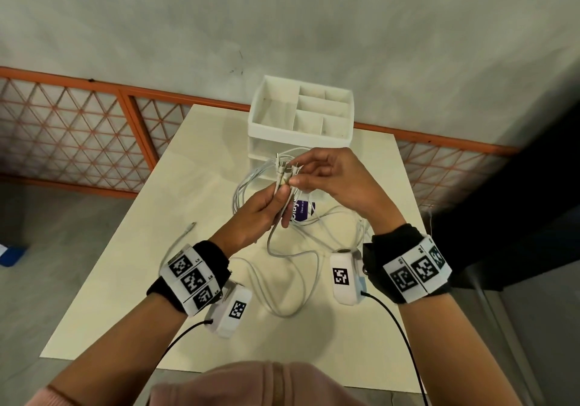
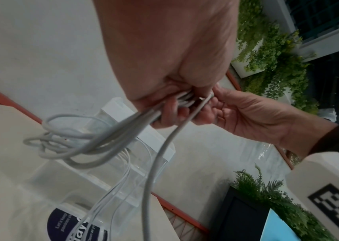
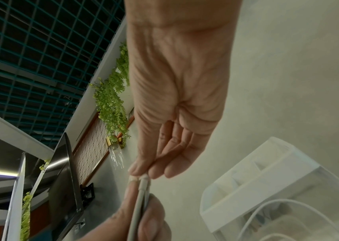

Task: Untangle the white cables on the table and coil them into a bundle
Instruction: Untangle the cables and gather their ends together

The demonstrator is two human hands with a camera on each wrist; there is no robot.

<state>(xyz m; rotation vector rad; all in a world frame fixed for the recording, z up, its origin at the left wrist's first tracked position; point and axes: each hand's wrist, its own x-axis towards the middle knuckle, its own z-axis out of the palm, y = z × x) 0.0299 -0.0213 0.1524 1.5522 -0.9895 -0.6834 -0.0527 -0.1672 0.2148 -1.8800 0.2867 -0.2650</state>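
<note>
Several white cables point(image 1: 317, 267) hang in loops from my hands down onto the cream table point(image 1: 125, 280). My left hand point(image 1: 278, 205) is raised over the table's middle, fingers curled round a bunch of cable ends point(image 1: 283, 171) that stick up out of it. In the left wrist view the cables point(image 2: 123, 135) fan out from under those fingers point(image 2: 172, 110). My right hand point(image 1: 296, 181) meets the bunch from the right. It pinches one cable tip point(image 3: 143, 177) between thumb and fingertips point(image 3: 137, 169), with its other fingers nearly straight.
A white compartment organiser point(image 1: 298, 134) stands at the table's far edge, just behind my hands. A purple-labelled item point(image 1: 303, 212) lies under the cable loops. One loose cable end point(image 1: 190, 226) lies on the table's left. An orange lattice railing point(image 1: 78, 129) runs behind.
</note>
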